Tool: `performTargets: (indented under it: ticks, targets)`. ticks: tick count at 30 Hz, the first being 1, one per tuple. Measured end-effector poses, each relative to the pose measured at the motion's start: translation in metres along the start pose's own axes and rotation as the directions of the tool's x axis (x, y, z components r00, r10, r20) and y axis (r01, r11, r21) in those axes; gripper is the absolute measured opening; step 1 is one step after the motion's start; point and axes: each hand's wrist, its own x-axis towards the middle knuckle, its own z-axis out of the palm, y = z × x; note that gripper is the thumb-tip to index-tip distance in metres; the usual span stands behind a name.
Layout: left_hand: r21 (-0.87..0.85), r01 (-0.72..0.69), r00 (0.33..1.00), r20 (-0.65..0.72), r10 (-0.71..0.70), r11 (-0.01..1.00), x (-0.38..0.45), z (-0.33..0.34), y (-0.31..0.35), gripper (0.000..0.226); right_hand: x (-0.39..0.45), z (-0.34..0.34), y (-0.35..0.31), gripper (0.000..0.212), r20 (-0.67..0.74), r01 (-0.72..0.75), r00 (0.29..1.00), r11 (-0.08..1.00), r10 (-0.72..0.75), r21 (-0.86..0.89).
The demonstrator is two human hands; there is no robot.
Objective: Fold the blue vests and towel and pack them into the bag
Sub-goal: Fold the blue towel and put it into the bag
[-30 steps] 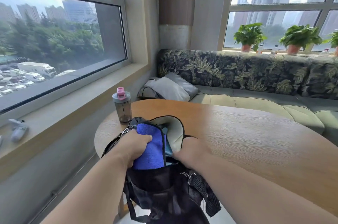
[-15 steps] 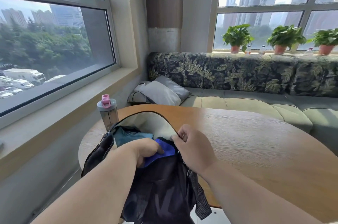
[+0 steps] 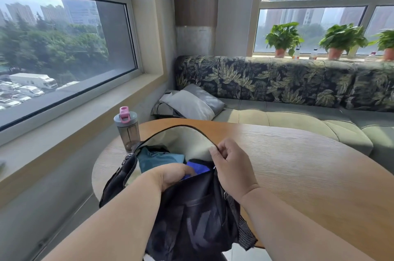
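Note:
A black bag point(image 3: 198, 218) with a pale lining hangs over the near edge of the round wooden table point(image 3: 298, 171), its mouth wide open. Inside lies a folded teal-blue vest point(image 3: 155, 159) and, beside it, a bright blue towel point(image 3: 200, 168), mostly sunk below the rim. My left hand point(image 3: 172, 177) reaches into the opening with its fingers curled on the towel; the fingertips are hidden behind the bag's front wall. My right hand point(image 3: 229, 162) pinches the zipper edge of the bag's flap and holds it up.
A grey bottle with a pink lid point(image 3: 127, 130) stands on the table just behind the bag's left end. A leaf-patterned sofa point(image 3: 277, 90) with grey cushions point(image 3: 191, 105) runs behind the table. Potted plants point(image 3: 281, 39) line the far sill.
The blue towel has gone from above the bag's mouth down into the bag under my left hand. My right hand has lifted the flap, opening the mouth wider and showing the teal vest.

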Motion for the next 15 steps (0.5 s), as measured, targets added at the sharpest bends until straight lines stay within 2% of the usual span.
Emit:
performTargets:
  ticks: [3,5,8,10,13,15]
  targets:
    - [0.332,-0.033,0.981,-0.171,0.094,0.943,0.006,0.001,-0.007,0.018,-0.002,0.001,0.004,0.027,0.046,-0.028,0.999,1.000,0.029,-0.015]
    - [0.485,-0.017,0.955,-0.250,0.157,0.874,0.006,0.003,-0.008,0.027,-0.004,0.000,0.006,0.027,0.041,-0.037,0.998,0.999,0.038,-0.035]
    - [0.670,0.039,0.866,-0.393,0.309,0.742,-0.006,0.003,-0.004,0.039,-0.003,-0.002,0.008,0.027,0.044,-0.063,0.997,0.997,0.065,-0.052]
    - [0.732,0.003,0.839,-0.373,0.396,0.682,-0.007,0.004,-0.006,0.038,-0.004,-0.003,0.008,0.025,0.076,-0.088,0.993,0.995,0.091,-0.050]
    - [0.794,-0.025,0.937,-0.194,0.292,0.608,-0.010,0.017,-0.013,0.034,-0.009,-0.002,0.009,0.016,0.139,-0.131,0.980,0.988,0.141,-0.083]
    - [0.783,-0.044,0.941,-0.176,0.288,0.621,-0.011,0.016,-0.015,0.026,-0.013,-0.002,0.008,0.013,0.169,-0.146,0.973,0.985,0.160,-0.091]
